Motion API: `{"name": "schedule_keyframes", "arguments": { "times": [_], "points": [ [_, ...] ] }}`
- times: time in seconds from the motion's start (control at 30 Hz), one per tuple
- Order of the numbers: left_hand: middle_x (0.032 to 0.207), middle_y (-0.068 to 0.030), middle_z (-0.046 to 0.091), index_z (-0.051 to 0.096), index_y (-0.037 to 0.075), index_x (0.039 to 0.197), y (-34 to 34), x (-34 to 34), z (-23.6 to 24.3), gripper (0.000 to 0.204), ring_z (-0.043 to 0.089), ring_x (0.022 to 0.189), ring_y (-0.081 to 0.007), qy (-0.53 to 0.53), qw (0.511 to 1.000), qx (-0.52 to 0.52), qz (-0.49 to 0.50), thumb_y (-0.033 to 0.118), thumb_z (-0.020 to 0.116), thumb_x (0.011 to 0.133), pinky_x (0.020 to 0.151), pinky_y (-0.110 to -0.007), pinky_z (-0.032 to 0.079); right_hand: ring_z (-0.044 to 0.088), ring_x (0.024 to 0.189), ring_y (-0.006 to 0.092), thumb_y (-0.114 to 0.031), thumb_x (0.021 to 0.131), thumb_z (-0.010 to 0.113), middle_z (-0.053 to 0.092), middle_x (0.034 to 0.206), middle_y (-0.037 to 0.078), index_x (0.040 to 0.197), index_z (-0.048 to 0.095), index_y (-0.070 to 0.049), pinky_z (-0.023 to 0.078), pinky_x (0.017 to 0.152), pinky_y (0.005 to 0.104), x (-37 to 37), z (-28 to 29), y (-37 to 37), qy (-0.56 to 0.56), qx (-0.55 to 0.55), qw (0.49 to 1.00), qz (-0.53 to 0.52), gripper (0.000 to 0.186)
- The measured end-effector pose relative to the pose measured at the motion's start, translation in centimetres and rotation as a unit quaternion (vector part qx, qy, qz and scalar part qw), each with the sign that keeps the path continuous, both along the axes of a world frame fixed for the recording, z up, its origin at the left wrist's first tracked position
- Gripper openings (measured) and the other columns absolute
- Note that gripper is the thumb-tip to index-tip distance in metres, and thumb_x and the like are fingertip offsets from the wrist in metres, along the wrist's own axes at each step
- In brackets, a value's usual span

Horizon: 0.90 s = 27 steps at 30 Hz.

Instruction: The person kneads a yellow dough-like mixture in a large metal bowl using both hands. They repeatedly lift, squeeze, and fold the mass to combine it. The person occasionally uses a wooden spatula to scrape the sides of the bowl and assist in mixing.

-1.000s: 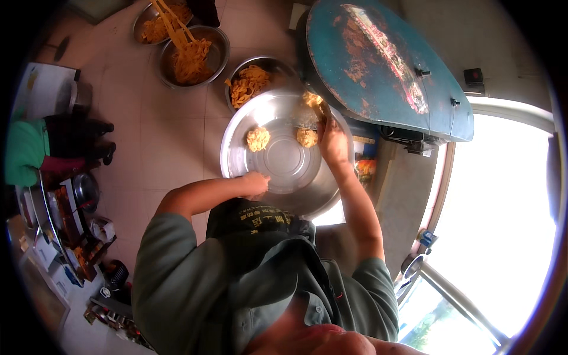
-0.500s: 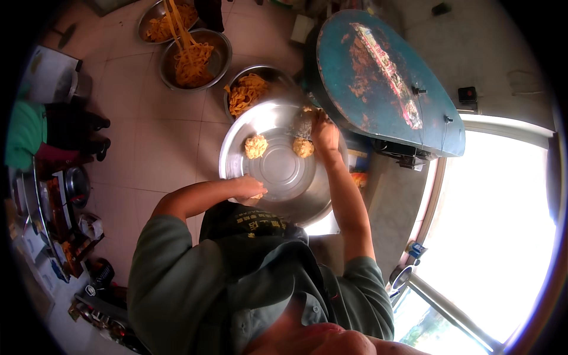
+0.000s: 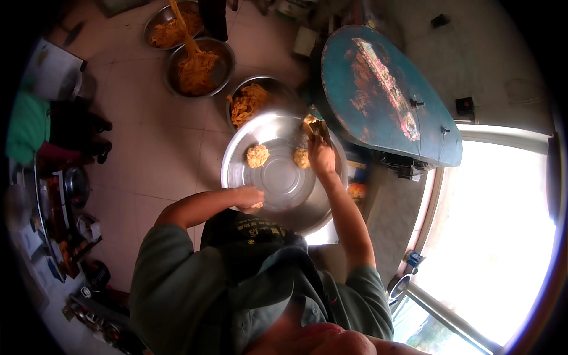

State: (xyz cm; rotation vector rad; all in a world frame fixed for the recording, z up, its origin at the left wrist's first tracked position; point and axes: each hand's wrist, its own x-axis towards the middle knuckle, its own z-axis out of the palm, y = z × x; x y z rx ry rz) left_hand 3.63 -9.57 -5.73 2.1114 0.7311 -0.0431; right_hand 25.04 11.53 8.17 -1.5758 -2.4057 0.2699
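Note:
A wide silver metal basin (image 3: 283,213) lies below me. Two pale yellow, crumbly dough-like lumps, a left one (image 3: 257,156) and a right one (image 3: 302,158), rest in it. Near the basin's near-left side, my left hand (image 3: 248,196) is closed round another pale lump (image 3: 257,205), mostly hidden by the fingers. At the far right of the basin, my right hand (image 3: 322,156) grips a flat, dark, shiny scraper-like piece (image 3: 319,128). Some pale stuff (image 3: 310,120) shows at its far end.
Bowls of orange-brown strips stand beyond the basin: a near bowl (image 3: 232,121), a middle bowl (image 3: 226,58) and a far one (image 3: 148,36). A worn blue-green machine cover (image 3: 384,94) rises close on the right. Someone in a green top (image 3: 26,127) is at the left.
My right hand has drawn slightly nearer to me, and the dark piece in it is now plainer. My left hand has shifted slightly and stays closed. The whole view has moved a little.

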Motion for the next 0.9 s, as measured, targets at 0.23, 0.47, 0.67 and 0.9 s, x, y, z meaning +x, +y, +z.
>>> {"name": "schedule_keyframes", "arguments": {
  "times": [0.23,0.47,0.67,0.9],
  "points": [
    [0.108,-0.0184,0.068,0.071,0.006,0.104,0.1,-0.9,-1.2,0.034,0.066,0.099,-0.0393,-0.077,0.992,-0.058,0.080,-0.001,0.066,0.072,0.085,-0.047,0.053,0.069,0.083,0.0470,-0.026,0.100,0.058,0.068,0.114,0.029,0.126,0.059,-0.003,0.058,0.073,0.0533,-1.5,1.3,-1.8,0.076,0.087,0.993,0.018,0.035],
    [0.107,-0.0167,0.071,0.074,0.007,0.110,0.5,-0.5,-0.9,0.037,0.067,0.103,-0.0360,-0.061,0.971,-0.166,0.162,-0.002,0.061,0.076,0.089,-0.041,0.053,0.069,0.075,0.0449,-0.030,0.101,0.056,0.071,0.086,0.026,0.116,0.065,-0.007,0.056,0.066,0.0546,0.0,-0.7,2.2,0.006,0.007,1.000,-0.029,0.029],
    [0.119,-0.0112,0.071,0.068,0.002,0.121,1.7,-0.5,2.9,0.037,0.068,0.106,-0.0200,-0.167,0.899,-0.293,0.279,-0.003,0.061,0.086,0.091,-0.032,0.054,0.069,0.078,0.0487,-0.037,0.101,0.054,0.071,0.092,0.028,0.121,0.063,-0.005,0.057,0.073,0.0572,-0.6,-0.1,1.7,0.002,-0.099,0.993,-0.066,0.039],
    [0.125,-0.0088,0.061,0.063,0.001,0.128,9.7,1.3,13.7,0.037,0.064,0.112,-0.0174,-0.307,0.861,-0.100,0.393,-0.009,0.059,0.093,0.091,-0.028,0.056,0.068,0.076,0.0484,-0.033,0.098,0.058,0.070,0.087,0.028,0.118,0.063,-0.004,0.056,0.068,0.0561,2.5,2.9,-1.4,0.086,0.004,0.994,-0.063,0.036]
  ]
}}
